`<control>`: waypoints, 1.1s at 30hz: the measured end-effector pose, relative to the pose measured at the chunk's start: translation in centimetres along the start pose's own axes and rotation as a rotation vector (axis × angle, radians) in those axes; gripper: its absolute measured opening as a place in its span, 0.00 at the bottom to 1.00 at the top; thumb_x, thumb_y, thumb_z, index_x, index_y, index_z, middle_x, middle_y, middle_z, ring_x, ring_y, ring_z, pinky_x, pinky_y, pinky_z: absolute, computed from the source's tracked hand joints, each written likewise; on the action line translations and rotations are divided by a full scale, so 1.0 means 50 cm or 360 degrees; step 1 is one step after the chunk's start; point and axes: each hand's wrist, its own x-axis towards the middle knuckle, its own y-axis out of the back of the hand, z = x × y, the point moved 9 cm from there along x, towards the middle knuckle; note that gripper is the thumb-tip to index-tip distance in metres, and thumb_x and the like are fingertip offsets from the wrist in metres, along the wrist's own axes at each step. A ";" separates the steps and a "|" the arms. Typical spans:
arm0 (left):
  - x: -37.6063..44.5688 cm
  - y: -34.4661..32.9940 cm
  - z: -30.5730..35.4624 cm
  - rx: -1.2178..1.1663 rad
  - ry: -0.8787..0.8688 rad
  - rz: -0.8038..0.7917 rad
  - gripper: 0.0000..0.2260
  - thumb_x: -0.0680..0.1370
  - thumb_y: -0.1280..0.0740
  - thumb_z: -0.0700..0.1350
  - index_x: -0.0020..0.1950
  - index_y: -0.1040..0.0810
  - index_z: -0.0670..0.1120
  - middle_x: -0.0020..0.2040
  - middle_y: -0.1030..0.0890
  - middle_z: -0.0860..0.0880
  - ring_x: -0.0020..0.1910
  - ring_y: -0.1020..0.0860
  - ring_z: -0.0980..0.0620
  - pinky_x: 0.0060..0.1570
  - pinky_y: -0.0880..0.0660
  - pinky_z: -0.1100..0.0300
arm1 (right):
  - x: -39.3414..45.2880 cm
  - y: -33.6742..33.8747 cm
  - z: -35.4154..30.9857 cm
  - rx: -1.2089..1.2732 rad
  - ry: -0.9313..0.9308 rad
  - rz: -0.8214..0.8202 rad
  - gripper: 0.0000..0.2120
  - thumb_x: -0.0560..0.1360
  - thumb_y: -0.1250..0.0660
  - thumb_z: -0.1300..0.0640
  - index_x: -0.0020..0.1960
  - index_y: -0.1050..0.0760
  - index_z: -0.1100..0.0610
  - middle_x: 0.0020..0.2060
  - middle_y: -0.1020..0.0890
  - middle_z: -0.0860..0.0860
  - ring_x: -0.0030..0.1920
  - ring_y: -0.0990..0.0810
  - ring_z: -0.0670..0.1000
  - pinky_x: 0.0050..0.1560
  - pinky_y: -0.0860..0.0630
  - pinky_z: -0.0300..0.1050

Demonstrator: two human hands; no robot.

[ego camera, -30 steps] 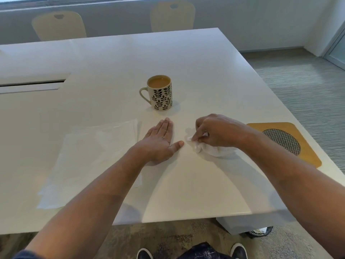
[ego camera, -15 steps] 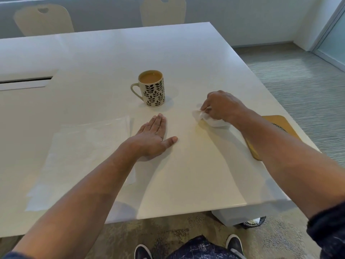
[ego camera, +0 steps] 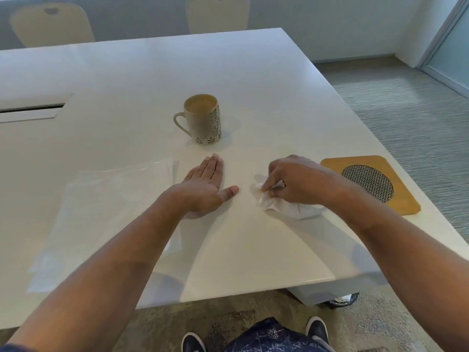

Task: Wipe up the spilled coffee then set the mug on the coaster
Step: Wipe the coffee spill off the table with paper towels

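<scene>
right hand (ego camera: 302,181) grips tissue (ego camera: 284,208) | left hand (ego camera: 205,184) flat | mug (ego camera: 203,118) upright

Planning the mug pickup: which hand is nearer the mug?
Left. The left hand lies flat just in front of the mug; the right hand, clutching the tissue, sits farther right.

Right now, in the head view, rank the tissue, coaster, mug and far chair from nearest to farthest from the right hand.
1. Tissue: crumpled under the right hand.
2. Coaster: just right, at the table edge.
3. Mug: ahead and left.
4. Chair: beyond the table.
</scene>
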 end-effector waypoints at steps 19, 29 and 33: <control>0.004 -0.001 -0.002 -0.0003 -0.0004 -0.0021 0.39 0.82 0.57 0.68 0.80 0.71 0.45 0.81 0.71 0.48 0.80 0.69 0.52 0.79 0.64 0.53 | 0.072 0.106 0.082 -0.0061 -0.0451 0.0451 0.09 0.76 0.31 0.46 0.55 0.16 0.40 0.57 0.16 0.43 0.59 0.19 0.52 0.51 0.30 0.45; 0.009 -0.005 -0.007 -0.0011 -0.0002 -0.0013 0.39 0.82 0.56 0.68 0.80 0.71 0.46 0.81 0.71 0.49 0.80 0.68 0.52 0.79 0.64 0.53 | 0.070 0.097 0.109 0.0056 -0.0424 0.0109 0.09 0.80 0.34 0.50 0.51 0.17 0.53 0.51 0.14 0.50 0.54 0.18 0.57 0.58 0.20 0.55; 0.010 -0.005 -0.005 0.0001 0.0004 -0.0018 0.39 0.82 0.56 0.68 0.80 0.71 0.46 0.81 0.71 0.49 0.80 0.68 0.52 0.79 0.64 0.52 | 0.075 0.083 0.112 0.0039 -0.0436 0.0025 0.10 0.80 0.34 0.46 0.50 0.16 0.50 0.49 0.14 0.47 0.55 0.18 0.55 0.58 0.21 0.54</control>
